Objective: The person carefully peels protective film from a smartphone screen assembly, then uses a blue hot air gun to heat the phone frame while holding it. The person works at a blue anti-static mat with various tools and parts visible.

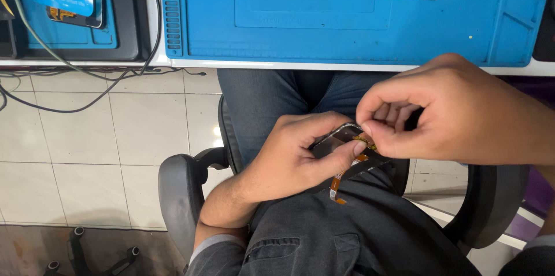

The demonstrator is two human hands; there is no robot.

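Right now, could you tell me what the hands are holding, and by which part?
The left hand holds a dark phone part by its edge, thumb on top. The right hand pinches its orange flex cable near that part.

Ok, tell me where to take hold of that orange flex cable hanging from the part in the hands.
Pinch the orange flex cable at its free lower end, coming from below. That end dangles clear under the left hand, while the upper stretch is crowded by both thumbs and the right hand.

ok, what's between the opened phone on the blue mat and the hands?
Head view: bare blue mat, the white bench edge, then the person's jeans above both hands.
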